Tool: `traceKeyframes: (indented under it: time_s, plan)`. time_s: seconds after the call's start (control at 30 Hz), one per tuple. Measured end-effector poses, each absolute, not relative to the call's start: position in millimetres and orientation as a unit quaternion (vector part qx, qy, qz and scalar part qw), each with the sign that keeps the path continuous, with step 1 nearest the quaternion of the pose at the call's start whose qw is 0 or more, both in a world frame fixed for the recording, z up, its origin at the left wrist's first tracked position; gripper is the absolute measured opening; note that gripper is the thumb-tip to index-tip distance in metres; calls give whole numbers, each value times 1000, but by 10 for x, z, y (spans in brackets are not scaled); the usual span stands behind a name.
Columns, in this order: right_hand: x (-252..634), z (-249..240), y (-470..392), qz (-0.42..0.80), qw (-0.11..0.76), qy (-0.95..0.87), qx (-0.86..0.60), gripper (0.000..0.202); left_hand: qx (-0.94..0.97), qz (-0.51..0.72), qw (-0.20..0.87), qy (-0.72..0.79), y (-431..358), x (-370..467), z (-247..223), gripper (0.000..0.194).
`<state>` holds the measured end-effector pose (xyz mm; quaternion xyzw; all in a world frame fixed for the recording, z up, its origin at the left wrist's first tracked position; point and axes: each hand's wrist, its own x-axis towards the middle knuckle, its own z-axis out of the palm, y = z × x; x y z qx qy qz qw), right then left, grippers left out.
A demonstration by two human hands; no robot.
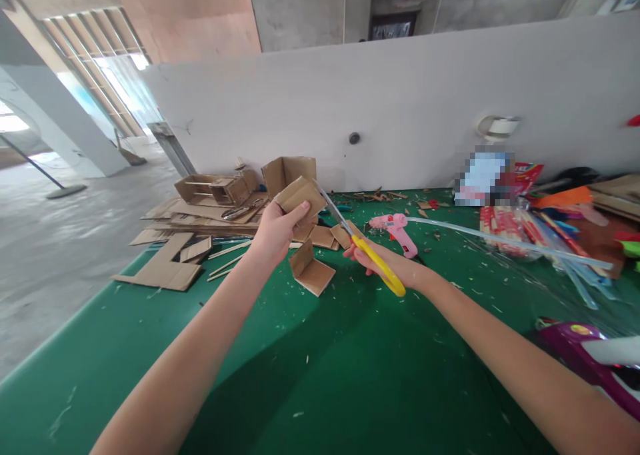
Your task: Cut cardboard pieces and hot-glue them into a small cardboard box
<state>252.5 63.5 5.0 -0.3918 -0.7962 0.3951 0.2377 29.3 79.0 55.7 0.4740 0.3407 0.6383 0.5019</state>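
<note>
Meeting near the far right edge of the held cardboard piece (301,195), the blades of the scissors (379,263) form the relation that matters most at this moment. The scissors' long axis runs on a slant: yellow handles low and to the right, nearer the person, silver tip up and to the left, farther away. From the right grip (387,252), the cardboard piece lies to the left and beyond; from the left grip (279,232), it sits directly at the fingers, projecting forward and to the right. The left hand is thus the nearer one, and the scissors' length bridges the gap between the right hand and the cardboard.

The left grip is clenched on the cardboard piece, thumb pressed on the face toward the person, the other fingers mostly hidden behind it. The right grip is closed around the scissors' handles, some of its fingers hidden. Whether the tip touches the edge, passes behind it or stands just off it, I cannot tell, nor whether the blades are parted.

The cardboard piece is held up above the green worktop (295,388). Below it, between the two forearms, rests a folded cardboard corner (317,279). Just beyond the right hand lies a pink glue gun (394,222), and to the left of the left hand are loose wooden sticks (226,263).
</note>
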Motion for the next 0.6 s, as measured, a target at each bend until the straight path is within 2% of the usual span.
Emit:
traceKeyframes:
  time_s: [0.3,0.6]
  plan:
    - [2490,-39,665,392,249,-792,-397,50,474,640,510,324,788,317,561,41]
    - [2466,35,628,406,247,-792,-385,66,464,644,522,311,796,305,545,42]
